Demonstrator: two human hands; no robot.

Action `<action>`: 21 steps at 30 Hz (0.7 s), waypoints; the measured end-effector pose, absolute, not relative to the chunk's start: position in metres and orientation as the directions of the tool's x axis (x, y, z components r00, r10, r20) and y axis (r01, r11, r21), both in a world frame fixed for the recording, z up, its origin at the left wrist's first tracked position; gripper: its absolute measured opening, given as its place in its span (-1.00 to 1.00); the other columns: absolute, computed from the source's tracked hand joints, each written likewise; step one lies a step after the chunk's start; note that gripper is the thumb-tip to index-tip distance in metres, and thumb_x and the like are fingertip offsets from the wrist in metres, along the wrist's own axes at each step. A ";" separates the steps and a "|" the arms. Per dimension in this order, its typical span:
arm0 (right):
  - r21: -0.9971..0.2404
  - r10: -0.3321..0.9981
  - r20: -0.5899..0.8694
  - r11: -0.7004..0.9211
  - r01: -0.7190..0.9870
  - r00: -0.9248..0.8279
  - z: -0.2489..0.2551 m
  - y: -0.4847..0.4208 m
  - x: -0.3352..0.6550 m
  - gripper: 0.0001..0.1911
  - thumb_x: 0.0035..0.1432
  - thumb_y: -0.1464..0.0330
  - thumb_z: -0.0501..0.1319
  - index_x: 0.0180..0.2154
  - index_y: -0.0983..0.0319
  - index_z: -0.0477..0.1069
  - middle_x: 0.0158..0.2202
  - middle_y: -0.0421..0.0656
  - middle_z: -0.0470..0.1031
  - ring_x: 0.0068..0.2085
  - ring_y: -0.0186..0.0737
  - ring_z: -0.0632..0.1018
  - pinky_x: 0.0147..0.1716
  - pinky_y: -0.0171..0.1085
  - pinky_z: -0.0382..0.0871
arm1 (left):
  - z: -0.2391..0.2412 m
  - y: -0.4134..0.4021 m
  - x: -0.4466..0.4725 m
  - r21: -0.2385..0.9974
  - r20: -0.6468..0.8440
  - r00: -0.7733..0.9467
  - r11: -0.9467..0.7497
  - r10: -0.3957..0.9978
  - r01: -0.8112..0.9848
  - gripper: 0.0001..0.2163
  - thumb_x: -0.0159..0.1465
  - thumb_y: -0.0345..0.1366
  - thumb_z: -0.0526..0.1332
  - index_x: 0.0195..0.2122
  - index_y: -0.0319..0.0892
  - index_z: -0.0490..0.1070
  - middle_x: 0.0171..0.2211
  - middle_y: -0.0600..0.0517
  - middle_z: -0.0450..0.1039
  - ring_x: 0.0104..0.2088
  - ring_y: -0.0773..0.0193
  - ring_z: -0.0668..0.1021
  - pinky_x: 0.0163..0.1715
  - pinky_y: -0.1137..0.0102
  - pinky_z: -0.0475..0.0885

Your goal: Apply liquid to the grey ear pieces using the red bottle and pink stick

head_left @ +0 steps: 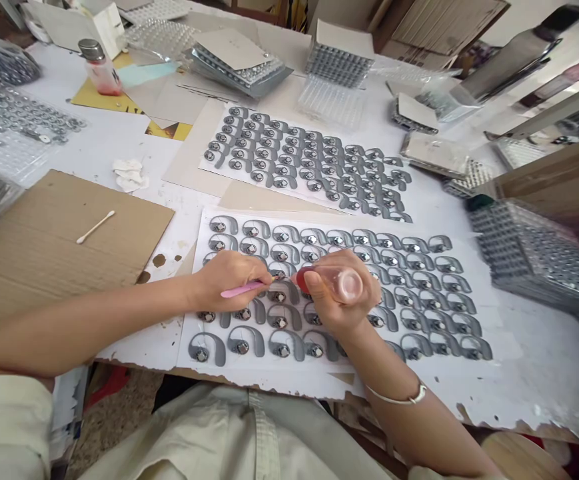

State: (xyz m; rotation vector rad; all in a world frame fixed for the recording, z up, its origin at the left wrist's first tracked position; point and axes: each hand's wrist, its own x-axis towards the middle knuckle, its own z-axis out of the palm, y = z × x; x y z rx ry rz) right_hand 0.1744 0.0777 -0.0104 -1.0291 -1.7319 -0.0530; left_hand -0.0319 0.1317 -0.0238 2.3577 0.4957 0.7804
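My left hand (229, 277) is closed on a thin pink tool (243, 289), its tip pointing at a grey hook-shaped part (280, 291) on the near white sheet (469, 373). My right hand (342, 293) is wrapped round a small clear bottle with a red cap (336, 281), held on its side with the cap toward the same part. The two hands nearly meet over the middle of the sheet, which carries rows of grey hook-shaped parts with shiny round centres.
A second sheet of the same parts (309, 163) lies behind. A cardboard piece (44, 240) with a cotton swab (95, 227) is at left. Stacked plastic trays (534, 257) stand at right, more trays (242, 63) and a capped bottle (100, 67) at the back.
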 end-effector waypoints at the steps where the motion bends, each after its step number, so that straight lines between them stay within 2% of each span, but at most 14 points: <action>1: -0.426 0.603 0.796 0.627 0.652 -0.060 -0.011 0.078 0.174 -0.85 0.04 0.48 0.30 -0.39 0.22 0.32 -0.51 -0.22 0.39 -0.49 -0.31 0.40 -0.52 -0.26 0.35 | -0.023 0.132 -0.032 0.647 0.404 0.759 -0.746 0.511 0.158 -0.91 0.23 -0.41 0.18 -0.32 -0.22 0.49 -0.35 0.03 0.60 -0.36 0.28 0.62 -0.37 0.47 0.46; 21: -0.407 0.598 0.796 0.637 0.655 -0.086 -0.009 0.078 0.172 -0.84 0.05 0.48 0.28 -0.38 0.21 0.31 -0.50 -0.23 0.38 -0.48 -0.31 0.41 -0.51 -0.26 0.37 | -0.018 0.137 -0.033 0.736 0.309 0.782 -0.657 0.541 0.164 -0.90 0.20 -0.44 0.20 -0.31 -0.22 0.51 -0.35 0.02 0.59 -0.37 0.30 0.60 -0.35 0.46 0.45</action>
